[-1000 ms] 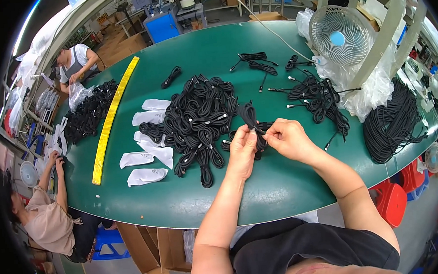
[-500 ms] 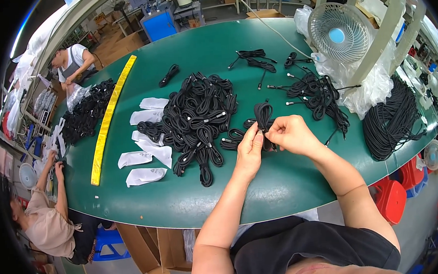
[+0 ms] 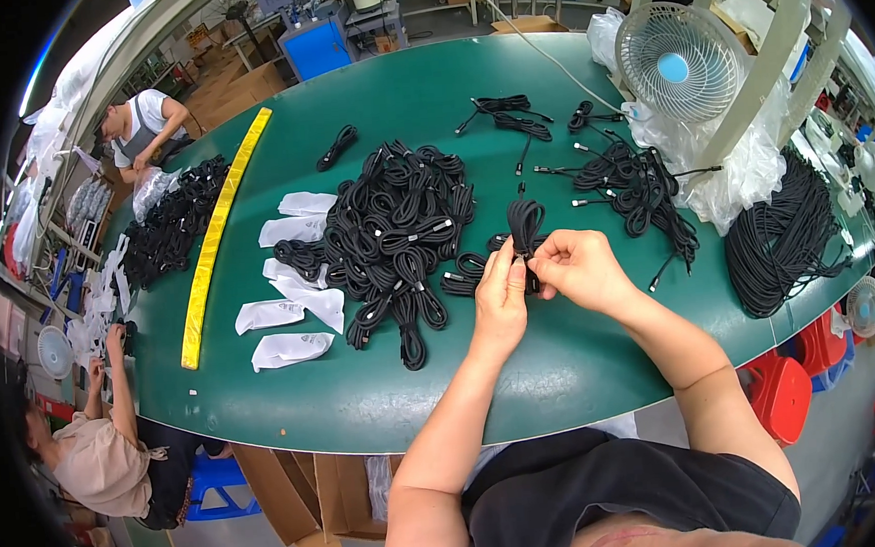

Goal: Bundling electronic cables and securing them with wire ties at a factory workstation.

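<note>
A coiled black cable [image 3: 526,224] stands upright between my two hands, its loop pointing away from me. My left hand [image 3: 500,300] is closed on the cable's left side at the middle. Pressed together at the same spot, the fingers of my right hand [image 3: 579,268] pinch it from the right; any tie there is too small to make out. Just left of my left hand lie a few more bundled cables [image 3: 465,272]. Beyond them is a big heap of bundled black cables [image 3: 395,226] with metal plugs.
White pouches [image 3: 292,351] lie left of the heap, beside a yellow strip [image 3: 217,242]. Loose cables [image 3: 632,181], a thick cable pile [image 3: 778,243] and a fan [image 3: 675,63] are on the right. Two people work at the left around another cable heap [image 3: 169,230].
My hands stay at nearly the same place, and the held coil has turned slightly, with a plug end now showing above its loop. The near-left person's hands have shifted.
</note>
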`<state>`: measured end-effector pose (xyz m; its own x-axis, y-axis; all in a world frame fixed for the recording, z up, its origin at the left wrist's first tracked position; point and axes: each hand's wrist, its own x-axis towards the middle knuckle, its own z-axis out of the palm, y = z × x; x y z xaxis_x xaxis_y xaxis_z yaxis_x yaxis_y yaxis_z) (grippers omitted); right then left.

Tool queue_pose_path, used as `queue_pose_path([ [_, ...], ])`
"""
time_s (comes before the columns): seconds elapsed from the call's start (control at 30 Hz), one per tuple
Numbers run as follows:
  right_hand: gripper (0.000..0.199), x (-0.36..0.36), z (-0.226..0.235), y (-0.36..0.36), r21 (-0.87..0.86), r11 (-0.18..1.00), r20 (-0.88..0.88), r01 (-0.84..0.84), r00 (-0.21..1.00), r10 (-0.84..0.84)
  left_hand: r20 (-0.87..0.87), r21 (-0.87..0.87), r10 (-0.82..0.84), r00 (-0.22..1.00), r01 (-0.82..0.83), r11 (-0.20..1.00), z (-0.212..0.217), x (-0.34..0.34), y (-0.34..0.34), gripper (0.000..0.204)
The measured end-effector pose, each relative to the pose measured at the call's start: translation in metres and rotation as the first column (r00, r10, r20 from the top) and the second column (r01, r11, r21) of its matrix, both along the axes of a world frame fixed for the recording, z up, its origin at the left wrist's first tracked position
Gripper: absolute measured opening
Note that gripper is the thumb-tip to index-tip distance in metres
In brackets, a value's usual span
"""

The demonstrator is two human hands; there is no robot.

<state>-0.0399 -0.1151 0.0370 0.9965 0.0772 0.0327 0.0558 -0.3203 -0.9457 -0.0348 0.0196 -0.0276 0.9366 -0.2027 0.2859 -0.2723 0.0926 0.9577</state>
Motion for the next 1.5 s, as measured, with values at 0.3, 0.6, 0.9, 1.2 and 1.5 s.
queue_pose_path([
  [0.3, 0.018, 0.014, 0.009, -0.016, 0.073, 0.990, -0.139, -0.117, 0.982, 0.126, -0.133, -0.258, -0.401, 0.906, 0.359, 0.897, 0.010, 0.001, 0.008, 0.073],
  [0.6, 0.036, 0.034, 0.000, -0.031, -0.321, 0.939, 0.754, 0.122, 0.634, 0.175, -0.207, -0.589, -0.606, 0.768, 0.396, 0.704, 0.012, 0.004, 0.010, 0.056],
  [0.9, 0.038, 0.030, -0.003, -0.036, -0.280, 0.959, 0.428, 0.037, 0.899, 0.091, -0.127, -0.400, -0.299, 0.946, 0.227, 0.888, 0.005, 0.007, 0.009, 0.044],
  [1.2, 0.040, 0.029, 0.005, -0.040, 0.376, 0.903, -0.066, -0.209, 0.966, 0.251, -0.206, -0.493, -0.160, 0.966, 0.039, 0.869, 0.010, 0.006, 0.007, 0.024],
  [1.5, 0.025, 0.030, 0.000, -0.040, 0.484, 0.843, -0.101, -0.234, 0.942, 0.319, -0.269, -0.605, -0.056, 0.961, -0.124, 0.786, 0.006, 0.012, 0.007, 0.024],
])
